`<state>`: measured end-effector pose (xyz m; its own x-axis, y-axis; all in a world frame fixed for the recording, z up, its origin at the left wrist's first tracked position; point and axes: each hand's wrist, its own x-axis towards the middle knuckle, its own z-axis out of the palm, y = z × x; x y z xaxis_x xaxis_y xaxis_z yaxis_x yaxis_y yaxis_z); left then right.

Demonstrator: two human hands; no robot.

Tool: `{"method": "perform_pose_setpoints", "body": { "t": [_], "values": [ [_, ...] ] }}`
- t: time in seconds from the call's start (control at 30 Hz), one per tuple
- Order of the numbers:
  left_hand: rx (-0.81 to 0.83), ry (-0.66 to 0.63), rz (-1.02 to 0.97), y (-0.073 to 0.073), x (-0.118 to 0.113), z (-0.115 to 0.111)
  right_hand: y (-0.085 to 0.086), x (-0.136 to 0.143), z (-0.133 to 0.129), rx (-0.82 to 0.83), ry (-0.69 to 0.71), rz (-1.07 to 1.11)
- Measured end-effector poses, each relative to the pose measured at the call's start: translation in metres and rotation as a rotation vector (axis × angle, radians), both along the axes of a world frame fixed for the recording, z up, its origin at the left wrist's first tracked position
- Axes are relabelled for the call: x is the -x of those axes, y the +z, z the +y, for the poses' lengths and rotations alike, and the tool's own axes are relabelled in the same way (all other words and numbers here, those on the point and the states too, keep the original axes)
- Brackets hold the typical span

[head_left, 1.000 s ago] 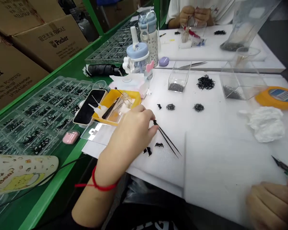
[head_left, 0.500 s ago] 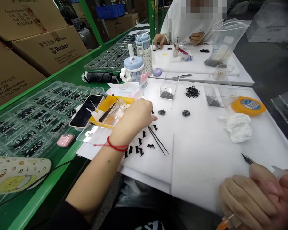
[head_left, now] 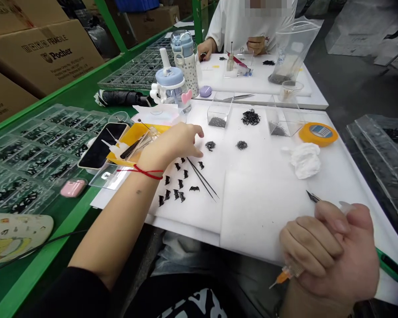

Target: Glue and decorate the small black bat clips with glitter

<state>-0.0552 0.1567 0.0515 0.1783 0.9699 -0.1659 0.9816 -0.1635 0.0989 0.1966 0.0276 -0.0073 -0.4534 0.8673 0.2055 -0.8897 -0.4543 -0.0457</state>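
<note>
Tweezers (head_left: 203, 178) — thin, black, pointed — lie just below left hand (head_left: 175, 142).

Black tweezers (head_left: 202, 179), white foam mat (head_left: 268, 194), perhaps orange-tipped syringe (head_left: 285, 274).

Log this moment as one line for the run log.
left hand: open, over small black parts beside tweezers | right hand: closed on a pointed tool

A black phone (head_left: 101, 149) lies by a yellow tray (head_left: 132, 134), a blue bottle (head_left: 170, 86) stands behind them, an orange roll of tape (head_left: 318, 134) sits near a crumpled white tissue (head_left: 304, 160), and brown boxes (head_left: 46, 55) are stacked far left.
</note>
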Motion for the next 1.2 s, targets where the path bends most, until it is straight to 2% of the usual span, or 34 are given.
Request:
{"method": "perform_pose_setpoints", "body": {
  "t": [0.1, 0.23, 0.4, 0.6, 0.7, 0.83, 0.87, 0.9, 0.97, 1.03, 1.1, 1.13, 1.2],
  "values": [
    [0.043, 0.012, -0.002, 0.001, -0.002, 0.003, -0.002, 0.0, -0.001, -0.004, -0.011, -0.001],
    [0.008, -0.026, -0.02, 0.0, -0.009, 0.005, -0.001, 0.002, 0.0, -0.006, -0.027, -0.005],
    [-0.066, -0.125, -0.023, -0.011, -0.015, 0.008, 0.002, 0.003, 0.001, 0.006, -0.022, -0.033],
    [-0.097, -0.173, -0.015, -0.019, -0.016, 0.009, 0.002, 0.003, 0.001, 0.009, -0.017, -0.069],
    [-0.126, -0.187, -0.047, -0.016, -0.017, 0.006, 0.002, 0.003, 0.002, 0.016, -0.02, -0.055],
    [-0.16, -0.172, -0.182, 0.0, -0.017, -0.011, 0.003, 0.002, 0.003, 0.007, -0.004, -0.048],
    [-0.136, -0.149, -0.267, 0.005, -0.018, -0.019, 0.004, 0.002, 0.003, 0.004, 0.002, -0.044],
    [-0.066, -0.089, -0.433, 0.01, -0.02, -0.027, 0.004, 0.002, 0.003, -0.002, 0.006, -0.038],
    [0.248, 0.007, -0.781, 0.015, -0.028, -0.046, 0.003, 0.003, 0.004, -0.017, 0.01, -0.024],
    [0.583, 0.037, -0.955, 0.014, -0.038, -0.062, 0.002, 0.003, 0.005, -0.028, 0.011, -0.009],
    [0.755, 0.033, -0.898, 0.01, -0.05, -0.074, 0.0, 0.002, 0.005, -0.034, 0.008, 0.002],
    [0.766, 0.021, -0.824, 0.008, -0.054, -0.078, 0.0, 0.002, 0.004, -0.039, 0.004, 0.007],
    [0.675, -0.006, -0.674, 0.005, -0.06, -0.083, -0.001, 0.002, 0.004, -0.055, -0.012, 0.012]
  ]
}}
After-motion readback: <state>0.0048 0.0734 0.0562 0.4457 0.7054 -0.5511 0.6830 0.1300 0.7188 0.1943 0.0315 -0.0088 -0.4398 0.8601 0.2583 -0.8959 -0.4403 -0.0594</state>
